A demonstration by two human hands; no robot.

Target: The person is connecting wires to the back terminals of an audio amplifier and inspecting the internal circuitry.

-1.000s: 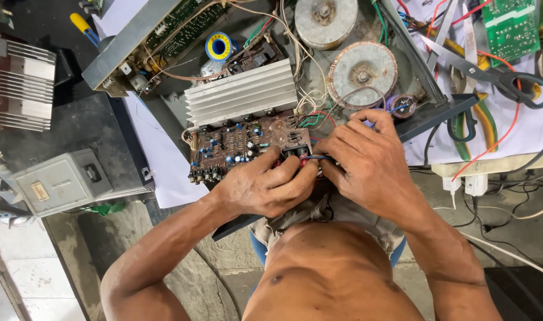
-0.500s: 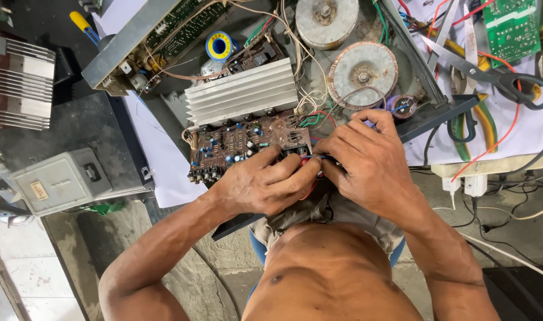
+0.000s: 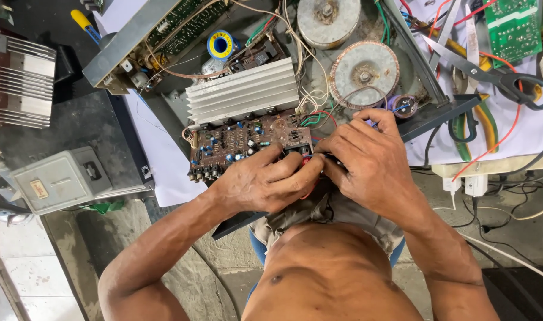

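Both hands meet at the near edge of a brown circuit board (image 3: 248, 142) that sits in an opened amplifier chassis (image 3: 429, 116), just in front of a ribbed silver heat sink (image 3: 243, 92). The left hand (image 3: 262, 184) lies curled over the board's right end, fingers folded together and pinching something small at the edge, though what it grips is hidden under the knuckles. The right hand (image 3: 369, 160) presses in from the other side, fingertips closed against the left hand's, with thin red wires (image 3: 310, 156) showing between them. Behind the board stand two round transformers (image 3: 363, 74) and a blue and yellow solder spool (image 3: 221, 44). To the right, on the white-covered surface (image 3: 530, 128), lie scissors (image 3: 491, 74) with dark handles and a green circuit board (image 3: 512, 27). To the left, on the dark surface, rest a grey metal box (image 3: 60, 178) and a second finned heat sink (image 3: 22, 83)
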